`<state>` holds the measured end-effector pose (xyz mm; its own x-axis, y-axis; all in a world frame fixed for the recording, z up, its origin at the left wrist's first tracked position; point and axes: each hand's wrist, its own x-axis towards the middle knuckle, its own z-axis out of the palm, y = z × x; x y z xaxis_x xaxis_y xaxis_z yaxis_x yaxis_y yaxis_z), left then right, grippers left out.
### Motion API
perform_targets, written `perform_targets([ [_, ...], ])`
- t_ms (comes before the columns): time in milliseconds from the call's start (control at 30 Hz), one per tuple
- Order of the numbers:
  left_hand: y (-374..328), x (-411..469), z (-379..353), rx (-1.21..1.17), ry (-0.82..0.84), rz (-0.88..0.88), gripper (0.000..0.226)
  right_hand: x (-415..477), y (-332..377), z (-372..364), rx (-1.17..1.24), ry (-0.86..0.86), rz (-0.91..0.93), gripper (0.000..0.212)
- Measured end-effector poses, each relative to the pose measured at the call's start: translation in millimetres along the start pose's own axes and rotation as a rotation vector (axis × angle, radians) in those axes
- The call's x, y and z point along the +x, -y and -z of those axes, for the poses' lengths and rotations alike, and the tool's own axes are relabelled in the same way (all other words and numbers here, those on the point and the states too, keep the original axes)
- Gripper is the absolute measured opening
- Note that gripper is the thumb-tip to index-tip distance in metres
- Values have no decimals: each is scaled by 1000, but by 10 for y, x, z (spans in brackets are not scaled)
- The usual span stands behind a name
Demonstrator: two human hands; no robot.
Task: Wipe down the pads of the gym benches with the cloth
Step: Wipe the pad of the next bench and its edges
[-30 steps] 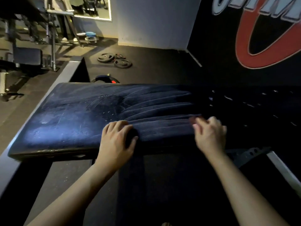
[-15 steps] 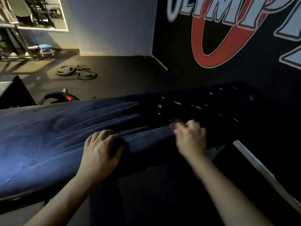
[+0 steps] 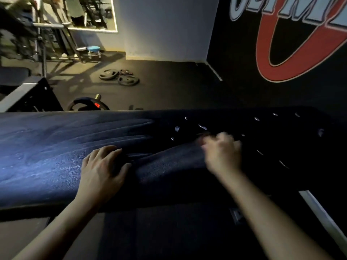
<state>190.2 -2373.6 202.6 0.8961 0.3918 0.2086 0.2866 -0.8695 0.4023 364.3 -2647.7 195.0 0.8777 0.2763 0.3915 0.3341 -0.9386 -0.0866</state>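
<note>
R hand (image 3: 222,153) has slid farther onto the bench pad (image 3: 47,147) vs half a sec ago, off the near edge, and is smeared w/ motion. L hand (image 3: 102,169) hasn't shifted on the pad. Now, left to right: pad's lit end lies well left of the L fingers, w/ long streaks or ridges running from it toward both hands. L hand lies palm down near the front edge, fingers straight and slightly spread, thumb out to the right, pressing the vinyl, prob. as a brace. R fingers are curled tight, and a dim reddish scrap at their tips looks like the cloth (image 3: 201,138). Most of it is lost in fist and blur, so can't tell how it's folded. Beyond and right of the R fingertips are pale spots (image 3: 202,126) on the pad's dark half (droplets or nicks, can't tell), some just beside the knuckles, others well off right. Pad's long axis runs left–right, across both forearms, so the dark, spotted stretch lies rightward of the R fingers. R hand is much the nearer to it, so the next stroke prob. sweeps that way, along the axis.
</note>
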Motion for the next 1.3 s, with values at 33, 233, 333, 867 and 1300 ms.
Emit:
perform_targets([
  [33,-16,-10,-24,14,0,7,82,249,-449,16,-31,28,-138,22],
  [233,24,-33,-178,42,-65,-3,71,497,380,-174,95,70,-129,19],
  [333,54,-14,-216,54,-96,17,71,-87,1366,-181,296,141,349,14],
  [867,175,25,-334,93,-80,25,73,-65,1404,-197,303,176,586,23],
  [1300,174,59,-360,110,-75,1,63,1223,893,-573,198,178,193,24],
])
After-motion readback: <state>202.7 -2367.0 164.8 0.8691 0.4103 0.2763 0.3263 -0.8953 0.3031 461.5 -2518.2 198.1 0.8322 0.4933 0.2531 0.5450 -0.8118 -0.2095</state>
